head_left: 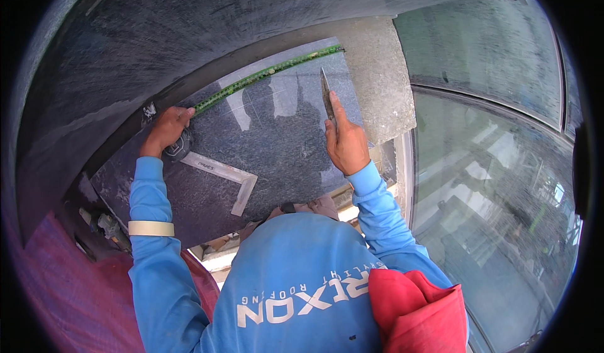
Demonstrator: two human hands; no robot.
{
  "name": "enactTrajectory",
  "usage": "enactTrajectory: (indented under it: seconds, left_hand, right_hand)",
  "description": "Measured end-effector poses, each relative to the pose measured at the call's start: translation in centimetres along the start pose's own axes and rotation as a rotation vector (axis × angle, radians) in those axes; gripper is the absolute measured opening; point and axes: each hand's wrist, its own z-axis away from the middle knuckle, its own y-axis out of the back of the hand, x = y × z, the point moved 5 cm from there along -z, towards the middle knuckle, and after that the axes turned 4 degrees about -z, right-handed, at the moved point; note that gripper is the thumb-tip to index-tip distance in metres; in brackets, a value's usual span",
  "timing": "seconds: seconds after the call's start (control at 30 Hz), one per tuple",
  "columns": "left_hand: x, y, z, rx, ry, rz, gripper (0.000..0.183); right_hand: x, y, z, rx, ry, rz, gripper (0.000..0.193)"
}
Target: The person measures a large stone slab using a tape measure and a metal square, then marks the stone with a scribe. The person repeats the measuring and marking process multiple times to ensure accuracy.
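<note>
We seemed to be at the measuring step, with marking close behind it. The dark grey slab (283, 148) lay flat before us, and the green tape (270, 72) ran along its far side to the right edge; we could not tell whether its end was hooked there. Our left hand (167, 130) had its fingers closed at the near end of the blade, pinching it by thumb and forefinger, above a round dark case (178, 145). Our right hand (346, 139) gripped a slim pointed tool (327, 95), forefinger laid along it, its tip just short of the tape.

As we judged it, the next move called for keeping the blade straight and still while the point came to the chosen graduation and left a clear mark. A slack or slipping tape could have spoiled the reading.

The L-shaped square (220, 169) rested on the slab, apart from the tape and out of the point's way. The dark wall (251, 13) rose close behind the slab and looked the main limit on reaching. Glass panels (484, 196) stood to our right, beyond a rough concrete ledge (380, 70), and pale patches on the slab could have made fine lines hard to read.
</note>
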Motion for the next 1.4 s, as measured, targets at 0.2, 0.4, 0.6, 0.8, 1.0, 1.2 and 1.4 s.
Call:
enactTrajectory:
  seconds: [0.2,0.4,0.6,0.8,1.0,1.2,1.4]
  left_hand:
    - [-0.5,-0.7,0.3,-0.015,0.007,-0.084,0.057]
    - [0.2,-1.6,0.3,0.032,0.092,-0.241,0.055]
    - [0.2,-1.8,0.0,0.052,0.141,-0.280,0.054]
    - [-0.3,-1.7,-0.4,0.085,0.173,-0.299,0.054]
    - [0.0,-1.3,-0.7,0.086,0.165,-0.348,0.055]
    - [0.5,-0.9,-0.9,0.077,0.175,-0.349,0.055]
    - [1.0,-0.5,-0.8,0.053,0.212,-0.375,0.058]
  right_hand:
    - [-2.2,-1.4,-2.2,-0.124,0.084,0.061,0.062]
    - [-5.2,-4.4,-6.5,-0.285,0.068,0.265,0.067]
    - [-5.4,-6.1,-7.6,-0.308,0.078,0.315,0.071]
    - [-5.2,-6.4,-7.4,-0.360,0.046,0.340,0.072]
    - [-4.9,-7.1,-7.5,-0.314,0.064,0.329,0.072]
    - [-4.9,-7.6,-7.9,-0.299,0.080,0.332,0.071]
    - [-5.0,-7.8,-8.1,-0.328,0.073,0.356,0.072]
